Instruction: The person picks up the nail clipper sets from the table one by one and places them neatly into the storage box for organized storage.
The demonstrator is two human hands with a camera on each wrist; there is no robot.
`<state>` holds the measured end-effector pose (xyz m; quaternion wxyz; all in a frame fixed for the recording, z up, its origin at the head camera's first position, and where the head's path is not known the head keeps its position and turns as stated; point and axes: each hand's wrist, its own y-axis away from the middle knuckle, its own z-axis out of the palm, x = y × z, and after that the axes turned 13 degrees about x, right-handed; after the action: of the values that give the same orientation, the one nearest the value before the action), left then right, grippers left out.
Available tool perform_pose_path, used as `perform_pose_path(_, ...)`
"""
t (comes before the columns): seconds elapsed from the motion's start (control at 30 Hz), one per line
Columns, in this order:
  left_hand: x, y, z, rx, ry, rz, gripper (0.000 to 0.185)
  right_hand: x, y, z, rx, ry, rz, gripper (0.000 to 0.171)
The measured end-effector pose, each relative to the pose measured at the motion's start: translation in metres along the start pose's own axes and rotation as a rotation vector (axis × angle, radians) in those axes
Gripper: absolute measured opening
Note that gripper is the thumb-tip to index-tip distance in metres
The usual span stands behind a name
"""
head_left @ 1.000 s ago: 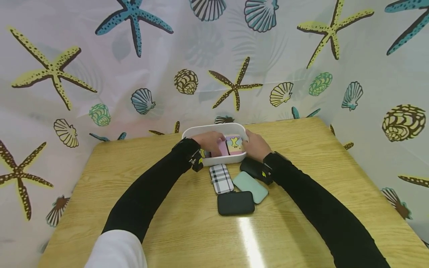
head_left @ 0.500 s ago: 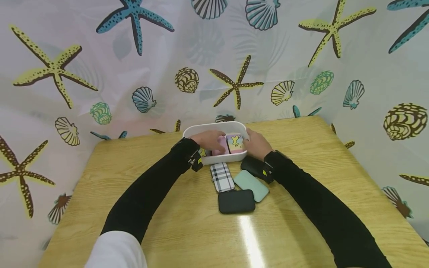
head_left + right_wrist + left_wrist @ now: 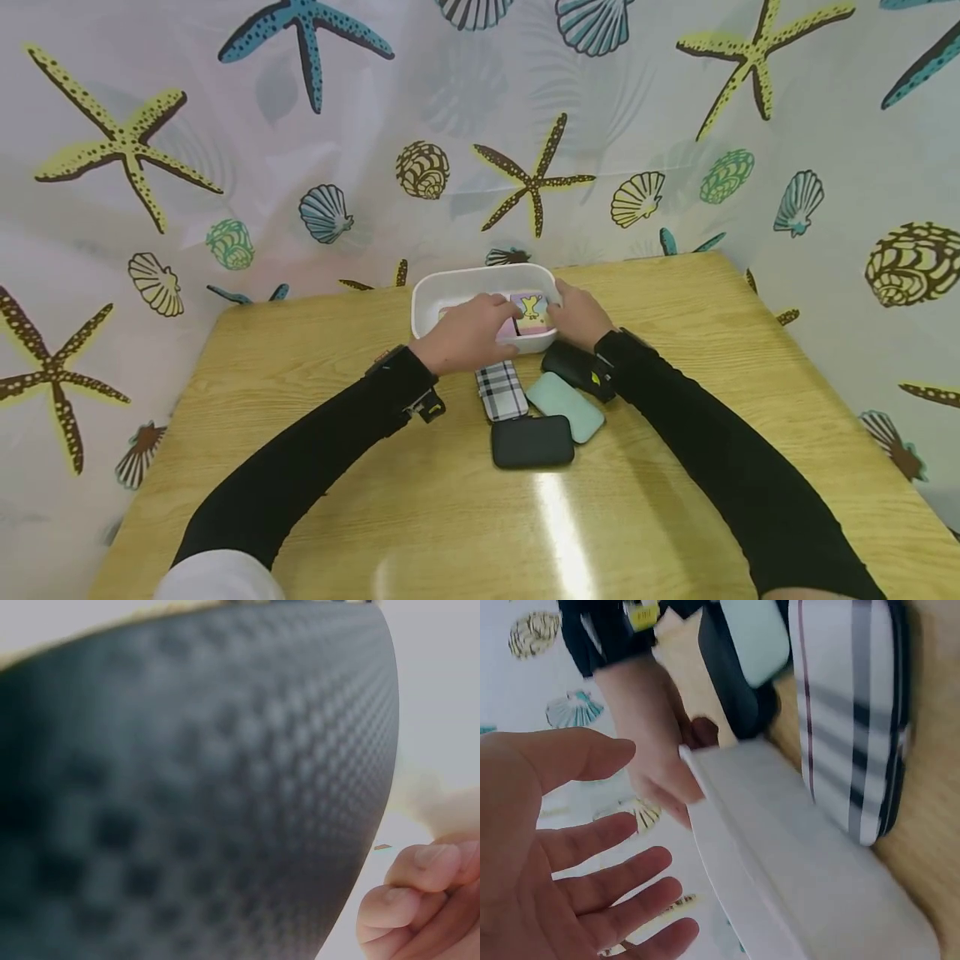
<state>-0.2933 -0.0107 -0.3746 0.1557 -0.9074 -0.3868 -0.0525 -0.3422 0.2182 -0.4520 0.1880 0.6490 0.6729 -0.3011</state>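
A white plastic bin [image 3: 431,302] stands at the back of the table. Inside it lie a pastel case with a yellow figure [image 3: 531,310] and a pink case, mostly covered by my left hand [image 3: 467,333]. That hand hovers over the bin's front rim, its fingers spread and holding nothing in the left wrist view. My right hand [image 3: 579,315] grips the bin's right end, with its fingers [image 3: 420,866] curled in the right wrist view. A black textured case [image 3: 225,787] fills most of that view, close to the right wrist.
In front of the bin lie a plaid zip case [image 3: 501,392], a mint-green case [image 3: 564,406] and a black case [image 3: 532,442], close together. The black textured case sits under the right wrist. A shell-patterned cloth [image 3: 360,108] hangs behind the wooden table [image 3: 337,500].
My left hand has come up out of the bin, back toward me over the front rim, letting go of the pink case area. The right hand stays at the bin's end.
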Motion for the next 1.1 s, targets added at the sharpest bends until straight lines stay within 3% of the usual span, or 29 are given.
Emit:
perform_pose_path(0.1,0.013,0.016,0.002,-0.037,0.007,0.116,0.051,0.000,0.000,0.000,0.008,-0.005,-0.002,0.055)
perform_pose_path(0.23,0.030,0.035,0.009,-0.191,0.002,0.269,0.065,0.000,-0.001,0.000,0.012,0.006,-0.002,0.055)
perform_pose_path(0.37,0.044,0.049,0.021,-0.286,-0.034,0.346,0.074,0.000,-0.002,0.000,0.005,0.022,0.016,0.059)
perform_pose_path(0.67,0.054,0.064,0.042,-0.197,-0.120,0.410,0.076,0.000,0.001,0.001,0.007,0.003,0.005,0.058)
perform_pose_path(1.1,0.056,0.079,0.055,-0.182,-0.120,0.390,0.083,0.004,-0.003,0.003,0.021,0.013,0.000,0.056)
